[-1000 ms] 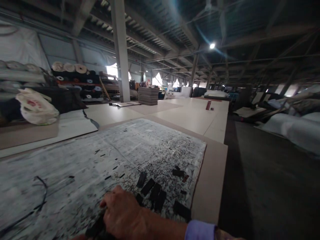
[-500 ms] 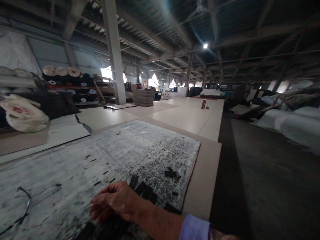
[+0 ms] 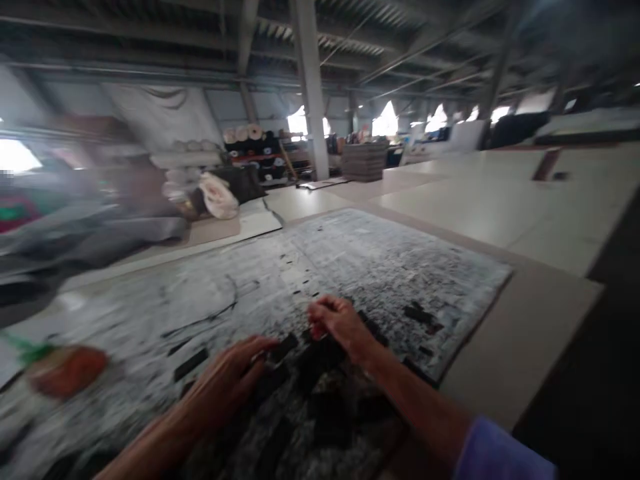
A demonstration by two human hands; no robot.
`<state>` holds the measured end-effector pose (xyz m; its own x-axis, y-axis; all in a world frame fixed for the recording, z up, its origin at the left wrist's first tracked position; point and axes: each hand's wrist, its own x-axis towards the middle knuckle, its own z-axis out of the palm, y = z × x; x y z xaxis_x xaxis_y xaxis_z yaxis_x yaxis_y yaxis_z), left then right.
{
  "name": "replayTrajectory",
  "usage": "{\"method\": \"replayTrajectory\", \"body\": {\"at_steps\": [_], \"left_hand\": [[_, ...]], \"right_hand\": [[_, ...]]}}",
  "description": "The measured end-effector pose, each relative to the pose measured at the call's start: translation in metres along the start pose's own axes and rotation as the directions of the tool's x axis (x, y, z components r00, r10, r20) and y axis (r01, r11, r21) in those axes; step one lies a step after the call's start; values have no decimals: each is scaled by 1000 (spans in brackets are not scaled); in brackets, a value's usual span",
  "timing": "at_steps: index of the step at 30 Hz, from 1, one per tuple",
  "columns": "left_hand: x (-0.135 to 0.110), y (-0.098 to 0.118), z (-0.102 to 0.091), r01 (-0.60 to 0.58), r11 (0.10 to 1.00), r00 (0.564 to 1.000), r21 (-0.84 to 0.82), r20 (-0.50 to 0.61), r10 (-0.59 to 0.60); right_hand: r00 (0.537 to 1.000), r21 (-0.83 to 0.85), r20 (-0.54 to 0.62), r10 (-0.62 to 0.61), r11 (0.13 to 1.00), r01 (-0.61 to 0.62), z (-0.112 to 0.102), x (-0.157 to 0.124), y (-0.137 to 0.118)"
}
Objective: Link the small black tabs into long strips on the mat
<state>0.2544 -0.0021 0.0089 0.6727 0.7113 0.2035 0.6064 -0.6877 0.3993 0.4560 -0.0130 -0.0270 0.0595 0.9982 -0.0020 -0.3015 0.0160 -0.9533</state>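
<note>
Okay, lower centre: my left hand [image 3: 233,373] has fingertips at a dark strip [image 3: 286,347], probably steadying it; can't tell if pinching. Right hand [image 3: 340,321] fingers bunched, grip unclear. Another dark piece [image 3: 191,365] lies left of centre, handily close.

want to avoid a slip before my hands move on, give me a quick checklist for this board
1. Left hand at a black piece: ok, fingertips are right at its edge.
2. Right hand holding something: cannot tell, its curled fingers are blurred.
3. Hands clear of each other: ok, a gap shows between them.
4. Board free of scraps: not ok, small dark bits litter it.
5. Orange object clear of both hands: ok, it is off to the left.
</note>
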Motion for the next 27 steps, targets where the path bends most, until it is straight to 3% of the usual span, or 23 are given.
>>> {"method": "replayTrajectory", "body": {"at_steps": [3,6,10,14,18,22,27], "left_hand": [[-8,-8,0,167,985,986,-41,13,-166],[-3,3,2,260,962,965,-89,-21,-263],[5,31,7,219,967,974,-131,-24,-224],[2,47,16,173,972,984,-161,74,-163],[-10,44,25,268,962,953,-54,157,-257],[-16,40,30,245,970,954,-2,181,-240],[-10,50,29,253,966,948,-44,209,-239]], "right_hand": [[999,52,0,-35,998,35,-11,4,-3],[998,-8,32,-59,998,59,-17,2,-9],[980,-197,195,-24,978,64,-8,-12,-10],[937,-327,346,41,942,80,7,-25,-4],[921,-389,378,88,919,71,12,-32,-1],[903,-433,408,132,899,64,12,-36,-4],[907,-415,400,135,908,48,10,-37,-9]]}}
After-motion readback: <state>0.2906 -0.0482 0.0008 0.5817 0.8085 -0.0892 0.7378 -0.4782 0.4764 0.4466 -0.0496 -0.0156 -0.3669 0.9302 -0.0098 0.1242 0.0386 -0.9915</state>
